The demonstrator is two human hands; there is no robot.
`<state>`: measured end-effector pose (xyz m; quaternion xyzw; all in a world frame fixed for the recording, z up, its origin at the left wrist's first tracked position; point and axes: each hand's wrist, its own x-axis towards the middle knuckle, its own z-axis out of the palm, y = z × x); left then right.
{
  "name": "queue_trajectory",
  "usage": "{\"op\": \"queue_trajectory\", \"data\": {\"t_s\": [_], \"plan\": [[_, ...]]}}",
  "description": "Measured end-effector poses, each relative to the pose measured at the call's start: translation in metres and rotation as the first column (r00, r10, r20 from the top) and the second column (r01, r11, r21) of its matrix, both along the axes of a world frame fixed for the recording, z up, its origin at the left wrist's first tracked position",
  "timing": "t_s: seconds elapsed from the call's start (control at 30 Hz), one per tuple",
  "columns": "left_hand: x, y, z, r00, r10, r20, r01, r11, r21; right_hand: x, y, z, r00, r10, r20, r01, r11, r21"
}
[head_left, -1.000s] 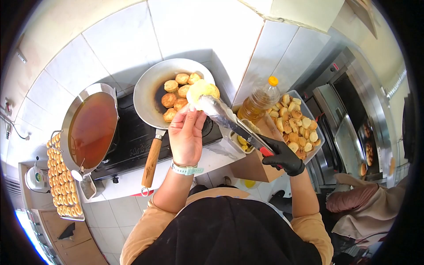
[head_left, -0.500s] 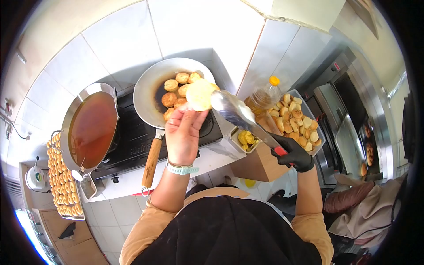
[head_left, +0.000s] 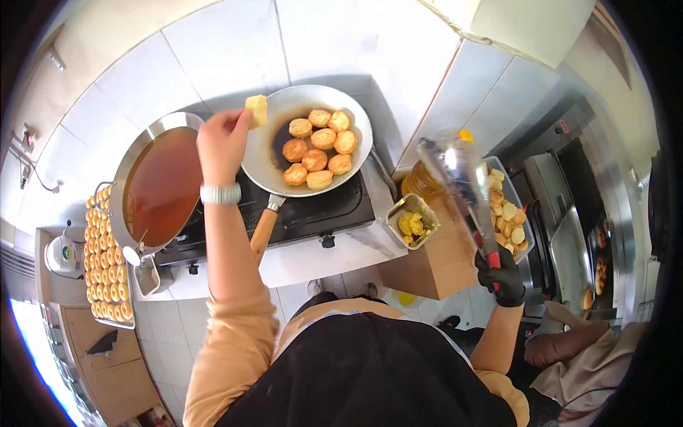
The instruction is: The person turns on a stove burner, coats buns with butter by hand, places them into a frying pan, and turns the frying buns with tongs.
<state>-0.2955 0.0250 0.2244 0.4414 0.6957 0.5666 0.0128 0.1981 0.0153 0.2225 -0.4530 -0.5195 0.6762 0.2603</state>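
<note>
My left hand [head_left: 224, 144], bare with a light watch strap, pinches a pale yellow bread piece [head_left: 257, 110] over the left rim of the frying pan [head_left: 359, 128]. Several browned round pastries [head_left: 315, 159] sit in that pan. In a black glove, my right hand [head_left: 501, 278] is wrapped round metal tongs [head_left: 469, 186] with red grips. The tongs point up, blurred, in front of an oil bottle [head_left: 422, 181]. A small metal container [head_left: 412, 220] of yellow stuff stands between the pan and the tongs.
A wide pan of reddish-brown liquid [head_left: 162, 188] is on the left of the black stove [head_left: 329, 213]. Far left stands a tray of ring-shaped pastries [head_left: 107, 263]. Behind the tongs is a tub of bread pieces [head_left: 509, 220], with an oven [head_left: 576, 242] further right.
My left hand has swung left and up with the bread piece, away from the tongs. The tongs have drawn back to the right and turned more upright. The view has shifted slightly.
</note>
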Motion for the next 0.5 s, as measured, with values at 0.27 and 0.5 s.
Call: {"op": "queue_trajectory", "data": {"t_s": [0.27,0.5], "plan": [[-0.063,0.120,-0.098,0.701,-0.386,-0.599,-0.119,0.765,-0.633,0.017,-0.018,-0.009,0.985,-0.156,-0.069,0.159,0.987,0.029],[-0.078,0.123,-0.119,0.554,-0.719,-0.420,0.057,0.536,-0.842,0.049,-0.046,-0.015,0.926,-0.359,-0.114,0.362,0.932,0.006]]}}
